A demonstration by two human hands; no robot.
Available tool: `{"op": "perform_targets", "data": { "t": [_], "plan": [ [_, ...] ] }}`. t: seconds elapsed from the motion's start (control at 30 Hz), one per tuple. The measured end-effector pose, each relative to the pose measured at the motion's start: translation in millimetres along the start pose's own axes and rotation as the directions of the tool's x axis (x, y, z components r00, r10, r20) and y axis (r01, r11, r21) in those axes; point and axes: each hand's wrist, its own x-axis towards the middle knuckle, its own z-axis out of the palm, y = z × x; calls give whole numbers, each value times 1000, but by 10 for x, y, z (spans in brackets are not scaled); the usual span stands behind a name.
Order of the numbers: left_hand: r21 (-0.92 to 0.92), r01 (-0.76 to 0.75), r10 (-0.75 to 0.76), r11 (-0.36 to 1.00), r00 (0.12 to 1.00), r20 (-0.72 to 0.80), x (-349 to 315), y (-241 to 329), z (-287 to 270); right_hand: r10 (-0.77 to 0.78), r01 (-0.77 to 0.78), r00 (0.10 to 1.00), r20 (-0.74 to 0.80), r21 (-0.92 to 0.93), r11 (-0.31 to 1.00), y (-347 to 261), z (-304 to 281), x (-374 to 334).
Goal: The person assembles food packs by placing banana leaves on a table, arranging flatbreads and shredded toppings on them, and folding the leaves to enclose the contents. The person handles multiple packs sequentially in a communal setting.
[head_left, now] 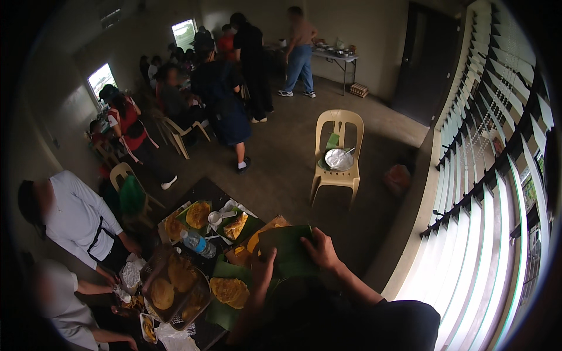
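Dark table (206, 189) stands in a dim room (269, 169); right fingers (308, 245) grip a green leaf (285, 250), left fingers (270, 258) unclear.

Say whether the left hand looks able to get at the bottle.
Probably yes: only low food and leaves lie between the left hand and the bottle, though that hand is at the raised leaf.

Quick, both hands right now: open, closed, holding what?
Right hand: closed on a flat dark-green leaf piece.
Left hand: at the leaf piece's left edge; grip cannot be told.
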Motion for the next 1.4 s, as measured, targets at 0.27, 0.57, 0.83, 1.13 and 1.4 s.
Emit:
{"op": "perform_targets", "data": {
  "t": [0.27,0.57,0.83,1.13,1.4],
  "plan": [
    [46,-34,39,998,993,-107,317,319,555,-32,31,997,69,25,999,330,-368,616],
    [-126,-13,-15,992,975,-220,429,334,940,-67,28,974,216,179,983,650,-435,1053],
    [-71,30,-44,997,977,-211,478,125,1039,-84,8,966,243,299,954,683,-371,1199],
    [-21,-19,11,1000,952,-306,492,102,1045,69,-131,935,348,158,979,691,-429,1186],
    [-8,-90,83,996,945,-317,537,52,1037,12,-32,972,233,80,996,770,-360,1131]
  ]
}}
